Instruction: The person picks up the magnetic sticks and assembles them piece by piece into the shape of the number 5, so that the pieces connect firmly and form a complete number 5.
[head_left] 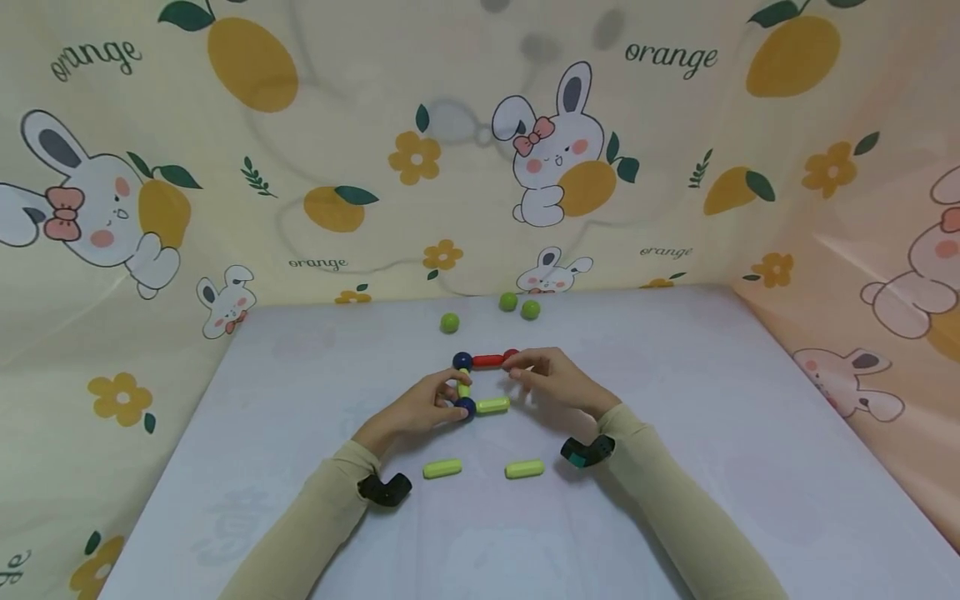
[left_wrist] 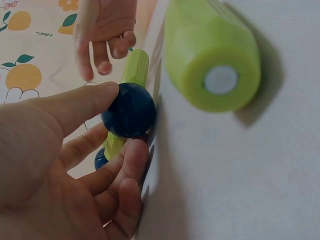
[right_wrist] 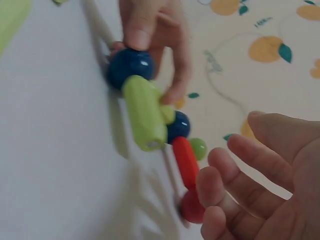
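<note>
The near blue ball (head_left: 466,407) is pinched by the left hand (head_left: 422,405), apparently so that the attached green stick (head_left: 493,405) is kept steady on the table (head_left: 675,392), while the right hand (head_left: 557,378), fingers loosely extended, is held beside the red ball (right_wrist: 191,207).

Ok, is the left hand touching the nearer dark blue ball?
Touching. The left wrist view shows the left hand with its thumb tip on the nearer dark blue ball.

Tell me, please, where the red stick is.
In the head view, the red stick lies mid-picture, between the farther blue ball, left, and the red ball, right.
</note>
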